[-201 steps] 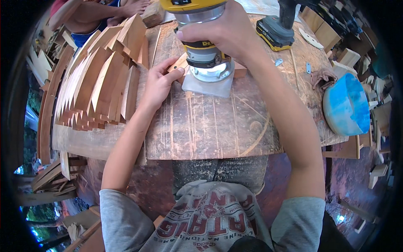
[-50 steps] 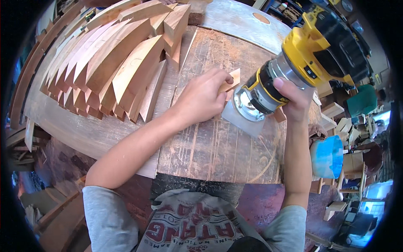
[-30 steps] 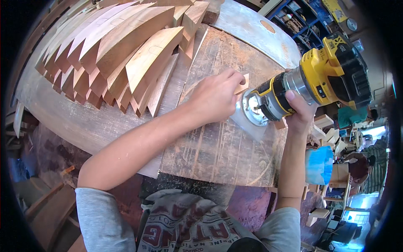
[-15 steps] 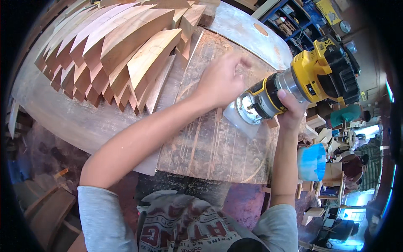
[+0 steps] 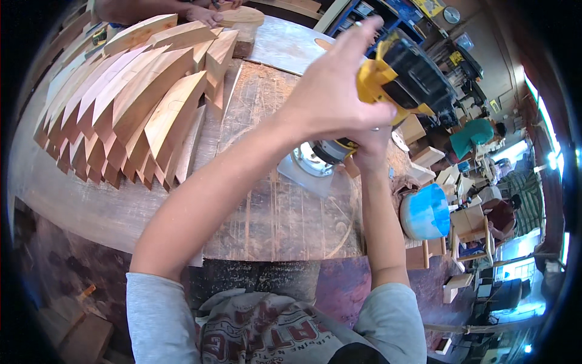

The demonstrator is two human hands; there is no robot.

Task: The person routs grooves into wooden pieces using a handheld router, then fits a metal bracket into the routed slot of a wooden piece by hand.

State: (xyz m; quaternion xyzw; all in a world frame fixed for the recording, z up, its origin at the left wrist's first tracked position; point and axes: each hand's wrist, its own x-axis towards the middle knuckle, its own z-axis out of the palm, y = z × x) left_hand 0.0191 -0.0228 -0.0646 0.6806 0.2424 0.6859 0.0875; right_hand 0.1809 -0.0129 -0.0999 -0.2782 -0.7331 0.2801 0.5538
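Observation:
A yellow and black cordless router is tilted over the worktable, its battery end up to the right. Its round base with a clear plate points down to the left. My right hand is wrapped around the router's lower body, partly hidden behind my other hand. Across the yellow housing reaches my left hand, its fingers stretched upward and its thumb pointing right. Whether its palm presses on the housing is hidden. Left of my forearm stand stacked curved wooden pieces with pointed ends.
The scuffed wooden worktable carries sawdust and cut marks. Another person's hand rests near wood at the far left. A pale board lies at the back. A blue bucket and wood blocks are on the right.
My left hand has moved up and right onto the router, its fingers stretching out. The router has shifted left in view. Another person's arm and hands now show at the far left.

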